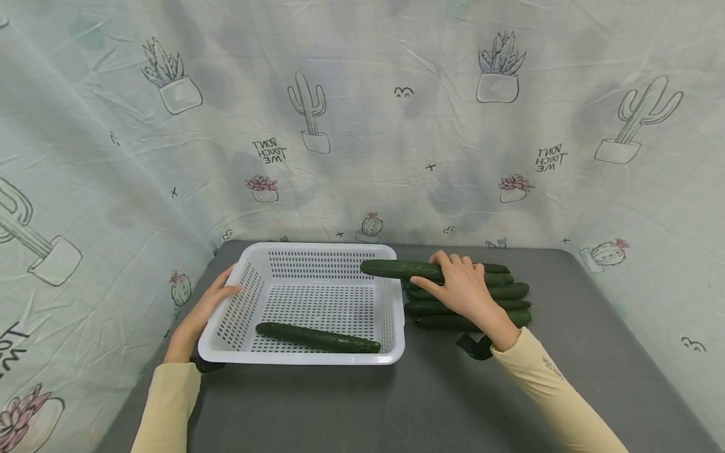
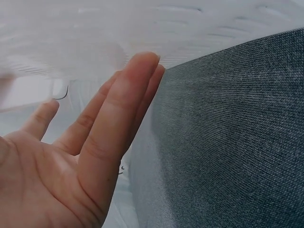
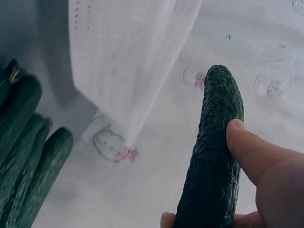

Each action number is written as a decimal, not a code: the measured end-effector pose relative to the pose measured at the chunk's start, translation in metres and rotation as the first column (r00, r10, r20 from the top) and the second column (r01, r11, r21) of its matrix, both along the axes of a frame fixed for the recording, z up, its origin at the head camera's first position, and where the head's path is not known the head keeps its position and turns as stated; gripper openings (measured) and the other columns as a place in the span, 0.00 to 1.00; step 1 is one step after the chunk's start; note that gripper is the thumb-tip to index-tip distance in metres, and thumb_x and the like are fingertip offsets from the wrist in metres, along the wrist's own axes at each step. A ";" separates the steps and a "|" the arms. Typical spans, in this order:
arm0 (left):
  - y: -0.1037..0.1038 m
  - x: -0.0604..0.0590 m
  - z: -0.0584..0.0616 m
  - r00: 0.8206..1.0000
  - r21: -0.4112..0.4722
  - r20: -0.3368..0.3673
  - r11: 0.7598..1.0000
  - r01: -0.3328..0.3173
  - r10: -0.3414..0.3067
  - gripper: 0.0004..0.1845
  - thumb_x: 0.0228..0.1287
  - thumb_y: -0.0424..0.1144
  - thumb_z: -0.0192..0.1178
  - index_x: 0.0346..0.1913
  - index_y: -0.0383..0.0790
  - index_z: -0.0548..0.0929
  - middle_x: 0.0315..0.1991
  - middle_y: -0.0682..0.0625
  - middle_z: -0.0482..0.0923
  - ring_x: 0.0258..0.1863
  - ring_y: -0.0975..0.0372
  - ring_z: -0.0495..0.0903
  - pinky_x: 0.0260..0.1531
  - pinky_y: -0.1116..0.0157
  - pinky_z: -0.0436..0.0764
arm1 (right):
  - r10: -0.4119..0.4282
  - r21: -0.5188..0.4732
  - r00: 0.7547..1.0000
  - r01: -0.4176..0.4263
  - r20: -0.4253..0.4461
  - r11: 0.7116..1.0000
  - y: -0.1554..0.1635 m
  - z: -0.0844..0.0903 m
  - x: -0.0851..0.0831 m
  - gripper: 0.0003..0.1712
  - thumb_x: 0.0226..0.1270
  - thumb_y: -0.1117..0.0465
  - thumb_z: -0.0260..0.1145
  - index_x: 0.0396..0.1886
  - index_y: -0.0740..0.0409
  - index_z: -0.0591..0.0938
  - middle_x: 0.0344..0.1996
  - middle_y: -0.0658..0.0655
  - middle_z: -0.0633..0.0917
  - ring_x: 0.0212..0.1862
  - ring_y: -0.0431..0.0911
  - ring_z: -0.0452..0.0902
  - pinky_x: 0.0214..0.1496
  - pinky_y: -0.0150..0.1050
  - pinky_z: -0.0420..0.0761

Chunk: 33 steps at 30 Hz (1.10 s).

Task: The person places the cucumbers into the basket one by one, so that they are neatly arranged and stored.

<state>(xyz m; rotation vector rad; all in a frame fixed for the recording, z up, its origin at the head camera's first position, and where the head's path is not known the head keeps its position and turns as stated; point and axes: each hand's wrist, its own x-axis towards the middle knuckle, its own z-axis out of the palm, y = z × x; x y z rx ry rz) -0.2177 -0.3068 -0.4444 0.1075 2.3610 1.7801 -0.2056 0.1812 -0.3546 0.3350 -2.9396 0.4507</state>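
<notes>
My right hand (image 1: 466, 290) grips a dark green cucumber (image 1: 387, 269) above the right end of the basket, thumb along one side. Its front tip extends over the basket's right rim; the bumpy skin (image 3: 213, 137) shows in the right wrist view. At the left end of the white plastic basket (image 1: 300, 358) is my left hand (image 1: 206, 308), its thumb over the rim. In the left wrist view the fingers (image 2: 107, 123) extend along the outer wall. Another cucumber (image 1: 317, 338) lies inside near the front wall.
Several cucumbers (image 1: 472, 322) lie side by side on the grey tabletop (image 1: 317, 409), right of the basket and beneath my right hand. A patterned curtain (image 1: 362, 126) with cactus drawings encloses the back and sides.
</notes>
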 end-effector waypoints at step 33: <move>0.000 0.002 0.002 0.999 0.000 -0.004 0.999 0.037 -0.037 0.35 0.73 0.47 0.42 0.73 0.58 0.34 0.69 0.35 0.47 0.54 0.46 0.67 0.40 0.57 0.76 | 0.105 0.100 0.990 -0.114 0.088 0.988 -0.099 0.000 -0.010 0.33 0.61 0.31 0.51 0.57 0.46 0.71 0.41 0.58 0.75 0.37 0.51 0.64 0.38 0.46 0.58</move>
